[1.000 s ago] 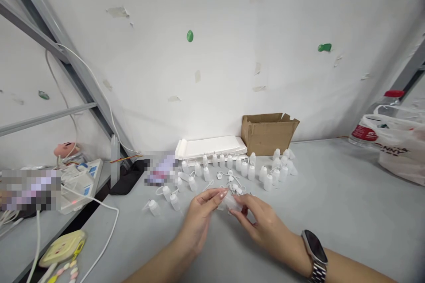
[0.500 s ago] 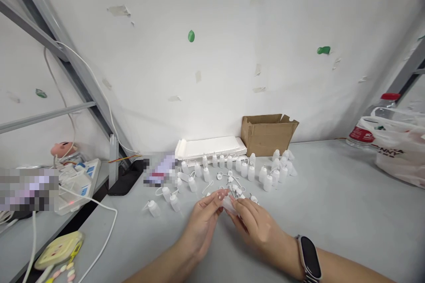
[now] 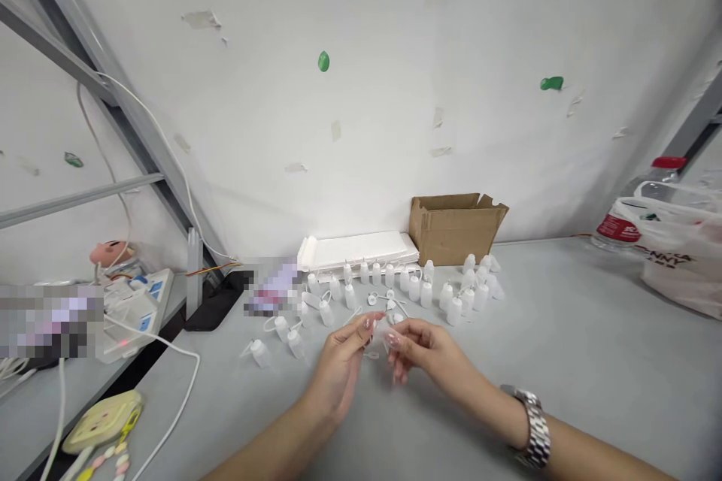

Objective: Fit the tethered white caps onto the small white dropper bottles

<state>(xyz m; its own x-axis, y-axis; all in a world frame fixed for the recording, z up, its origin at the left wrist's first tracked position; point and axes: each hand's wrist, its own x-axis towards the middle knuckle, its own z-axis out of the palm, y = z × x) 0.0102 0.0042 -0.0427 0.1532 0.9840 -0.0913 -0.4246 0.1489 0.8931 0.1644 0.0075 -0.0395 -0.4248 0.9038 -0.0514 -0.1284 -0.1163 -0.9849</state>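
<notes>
Both hands meet above the middle of the grey counter (image 3: 564,331), a little back from its near edge. The left hand (image 3: 338,368) and the right hand (image 3: 429,353) pinch a small translucent dropper bottle (image 3: 379,331) between their fingertips, the left thumb and forefinger closed on one end and the right fingers curled round the other; the bottle is lifted clear of the counter surface and largely hidden by the fingers, so its tilt cannot be told. A metal-banded watch (image 3: 530,432) sits on the right wrist. Just behind the hands, toward the wall, stands a loose cluster of white bottles (image 3: 417,287), most upright, with a few loose caps (image 3: 389,301) among them; three more bottles (image 3: 282,334) lie on their sides to the left of the hands. Behind the cluster, against the wall, lies a flat white tray stack (image 3: 358,249), and touching its right end an open cardboard box (image 3: 454,227). At the counter's right edge rest a white plastic bag (image 3: 677,255) and a red-capped bottle (image 3: 635,207). Off the left edge, on a lower surface, lies a power strip (image 3: 132,308) with a white cable (image 3: 174,383).
</notes>
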